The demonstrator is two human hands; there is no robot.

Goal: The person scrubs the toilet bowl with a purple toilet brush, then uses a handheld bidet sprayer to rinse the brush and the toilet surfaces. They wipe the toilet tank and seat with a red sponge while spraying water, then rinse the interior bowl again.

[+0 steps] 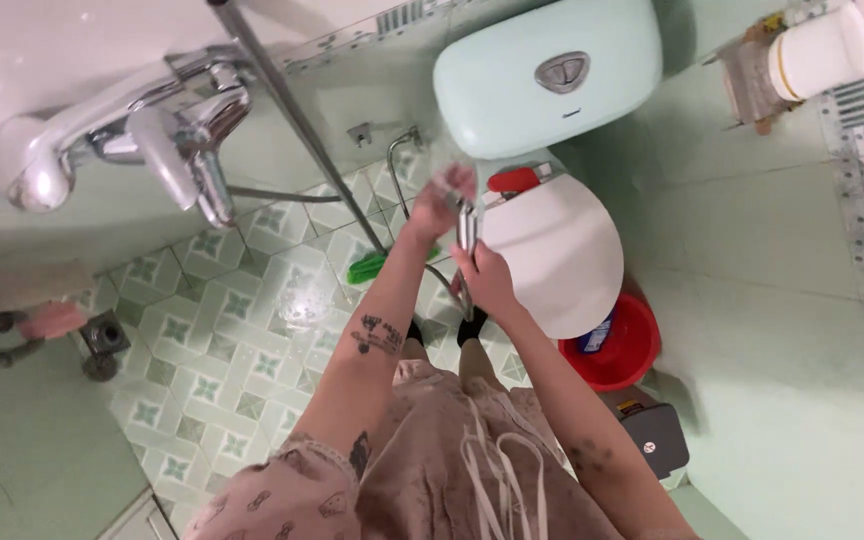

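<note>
The right hand [487, 280] is closed around the metal bidet sprayer [467, 228], holding it upright above the closed toilet lid [562, 255]. The left hand [442, 200] is blurred near the nozzle; I cannot tell its grip.

Small bathroom. Pale green walls [752, 330]. Floor [222, 340] tiled green and white with leaf shapes. White toilet [562, 255] with mint tank [512, 80] against wall. Red bucket [617, 345] beside toilet. Shiny tap [187, 140] at left. Floor drain [102, 340] near corner. Soft, even light.

Pale mint cistern [542, 75], white toilet lid [562, 255], red bucket [624, 345], green-and-white patterned floor tiles [217, 335], and a silver, perhaps chrome, spray hose [467, 230]
</note>
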